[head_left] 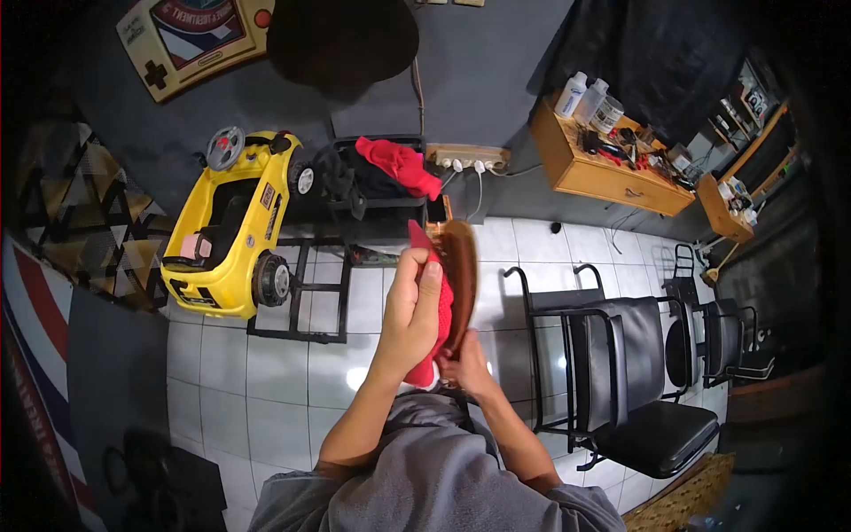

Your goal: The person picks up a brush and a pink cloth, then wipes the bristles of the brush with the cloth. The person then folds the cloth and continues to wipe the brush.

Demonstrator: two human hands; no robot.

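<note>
Left hand point(415, 310) closed round the red cloth point(445, 306), whose tip pokes above the thumb; right hand point(472, 365) wrapped round the lower end of the brush point(462, 275) just beside; beyond, a crate point(381, 139) holds another red cloth point(397, 164), draped over its right edge

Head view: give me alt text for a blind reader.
A person's left hand grips red cloth; the right hand is at the lower end of a long, blurred brown object beside the cloth. A yellow toy car shows left, black chairs right.
</note>
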